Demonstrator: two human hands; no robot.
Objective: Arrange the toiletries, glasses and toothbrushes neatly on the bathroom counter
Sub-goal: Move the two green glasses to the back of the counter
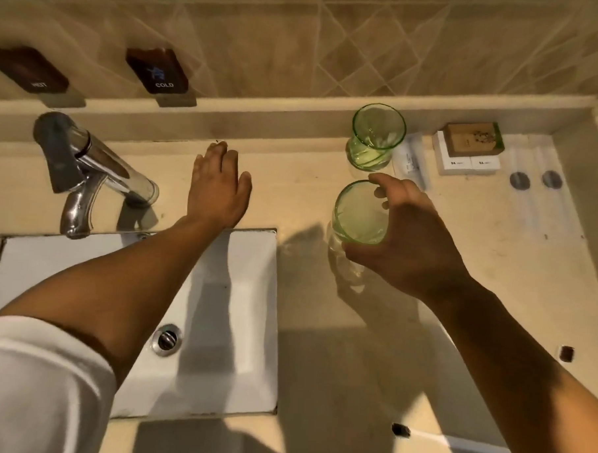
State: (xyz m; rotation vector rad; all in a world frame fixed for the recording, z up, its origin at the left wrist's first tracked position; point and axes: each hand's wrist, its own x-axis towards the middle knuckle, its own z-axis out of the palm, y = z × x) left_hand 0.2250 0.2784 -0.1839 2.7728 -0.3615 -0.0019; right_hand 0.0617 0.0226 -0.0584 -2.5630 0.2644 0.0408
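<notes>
My right hand [410, 238] is wrapped around a green-rimmed glass [356, 215] standing on the beige counter [458, 301], right of the sink. A second green glass [376, 140] stands just behind it by the back ledge. A wrapped toothbrush packet [410, 159] lies right of that glass. Further right, a brown soap box [472, 139] rests on two small white boxes [468, 161]. Clear wrapped packets with two round grey caps [534, 180] lie at the far right. My left hand [217, 185] lies flat, fingers spread, on the counter behind the sink.
A white rectangular sink [241, 258] with a metal drain sits at lower left. A chrome tap [87, 169] stands behind its left side. Dark HOT and COLD plaques [157, 71] hang on the tiled wall. Two small dark specks lie near the counter's front.
</notes>
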